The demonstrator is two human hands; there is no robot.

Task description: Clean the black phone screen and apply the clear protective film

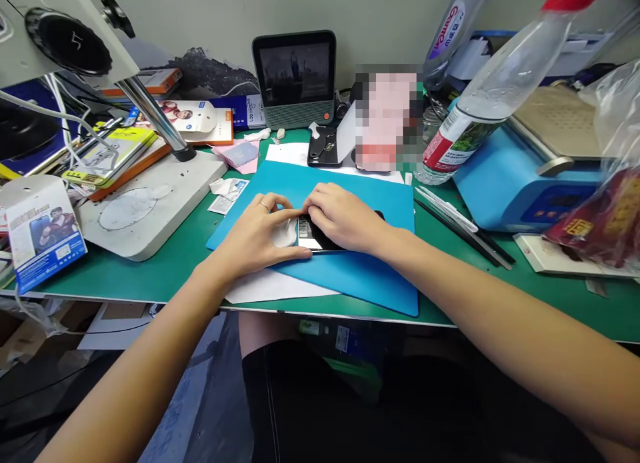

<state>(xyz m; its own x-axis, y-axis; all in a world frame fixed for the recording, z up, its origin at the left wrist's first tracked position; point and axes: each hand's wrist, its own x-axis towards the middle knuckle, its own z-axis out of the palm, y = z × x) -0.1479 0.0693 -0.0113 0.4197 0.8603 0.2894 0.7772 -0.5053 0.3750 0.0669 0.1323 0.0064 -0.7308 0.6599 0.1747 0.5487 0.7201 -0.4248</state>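
Note:
A black phone-like slab (325,242) with a white barcode label (304,232) at its left end lies on the blue mat (385,276). My left hand (260,231), a ring on one finger, grips the slab's left end, thumb along the near edge and index finger along the far one. Tucked inside that grip is a crumpled white wipe (285,233). Over the slab, my right hand (345,216) has its fingers bent and pressed together near the label, close to the left fingertips. What those fingers pinch is hidden.
Behind the mat stand a small screen device (297,76) and a black phone part (325,146). Tweezers-like tools (465,226), a red-capped bottle (470,126) and a blue machine (520,183) are at right. A microscope stand base (145,210) and boxes (45,233) occupy the left.

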